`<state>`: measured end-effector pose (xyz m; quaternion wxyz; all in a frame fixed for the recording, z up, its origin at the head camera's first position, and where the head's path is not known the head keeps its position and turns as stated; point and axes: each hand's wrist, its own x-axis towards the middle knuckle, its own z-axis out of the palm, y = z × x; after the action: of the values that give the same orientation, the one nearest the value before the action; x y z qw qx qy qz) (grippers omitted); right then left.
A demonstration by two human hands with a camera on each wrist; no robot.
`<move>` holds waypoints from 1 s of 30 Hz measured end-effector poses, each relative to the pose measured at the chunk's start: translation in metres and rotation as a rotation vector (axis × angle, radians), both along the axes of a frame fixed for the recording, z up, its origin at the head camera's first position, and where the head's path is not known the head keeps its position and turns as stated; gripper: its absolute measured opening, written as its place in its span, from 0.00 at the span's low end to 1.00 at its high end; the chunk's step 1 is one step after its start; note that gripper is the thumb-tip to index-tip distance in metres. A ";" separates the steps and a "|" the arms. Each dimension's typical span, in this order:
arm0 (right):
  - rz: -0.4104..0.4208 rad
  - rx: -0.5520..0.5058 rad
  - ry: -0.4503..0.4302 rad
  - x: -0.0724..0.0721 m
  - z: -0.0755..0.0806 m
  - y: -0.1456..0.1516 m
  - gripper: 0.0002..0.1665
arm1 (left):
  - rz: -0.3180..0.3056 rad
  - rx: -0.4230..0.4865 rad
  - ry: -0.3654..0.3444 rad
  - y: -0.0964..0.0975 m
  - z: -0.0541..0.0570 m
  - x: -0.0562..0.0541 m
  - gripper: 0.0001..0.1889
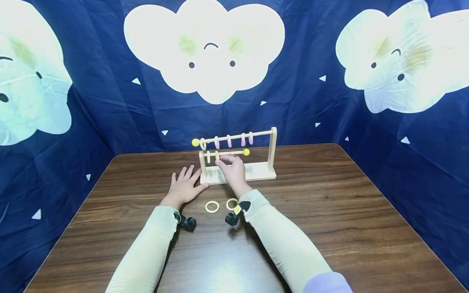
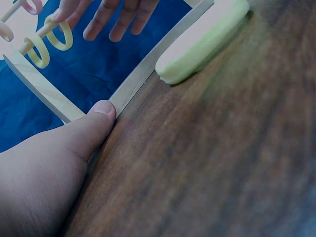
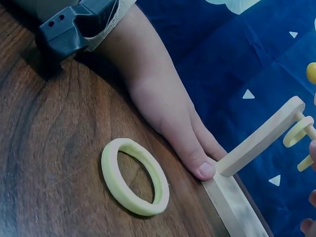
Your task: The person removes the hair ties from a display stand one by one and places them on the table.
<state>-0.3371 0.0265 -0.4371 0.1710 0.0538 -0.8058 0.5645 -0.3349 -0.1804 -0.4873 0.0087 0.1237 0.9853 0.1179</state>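
A wooden rack point(image 1: 272, 150) with two rods stands at the back of the table. My right hand point(image 1: 234, 171) is at the lower rod, its thumb and fingertips pinching a yellow ring point(image 1: 217, 155) that hangs round it. Beside that one, nearer the lower upright, hangs another pale yellow ring point(image 1: 209, 157). With fingers spread, my left hand point(image 1: 183, 189) lies on the table to the left of the rack. Its thumb point(image 2: 101, 111) presses against the end of the base point(image 3: 229, 202). The upper rod carries several pink and purple rings point(image 1: 229, 141) and a cream ring point(image 1: 203, 144).
Two loose yellow rings lie on the table between my forearms, one to the left point(image 1: 212, 212) and one by the right wrist camera point(image 1: 231, 219). Yellow balls cap the upper rod point(image 1: 196, 142) and lower rod point(image 1: 246, 152). A blue cloth point(image 1: 307, 122) hangs behind the table.
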 end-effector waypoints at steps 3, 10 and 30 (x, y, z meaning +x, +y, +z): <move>-0.019 -0.008 0.005 -0.001 -0.001 -0.002 0.12 | -0.005 -0.001 0.000 0.001 0.001 0.001 0.47; -0.051 -0.007 0.018 -0.001 -0.002 -0.001 0.09 | -0.001 -0.002 -0.011 0.002 0.005 0.003 0.46; -0.172 -0.040 0.048 0.003 -0.002 0.024 0.07 | -0.004 0.021 -0.019 -0.002 -0.004 -0.004 0.47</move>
<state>-0.3345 0.0500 -0.4390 0.2392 -0.0057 -0.7916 0.5622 -0.3389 -0.1822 -0.4917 0.0168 0.1245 0.9836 0.1292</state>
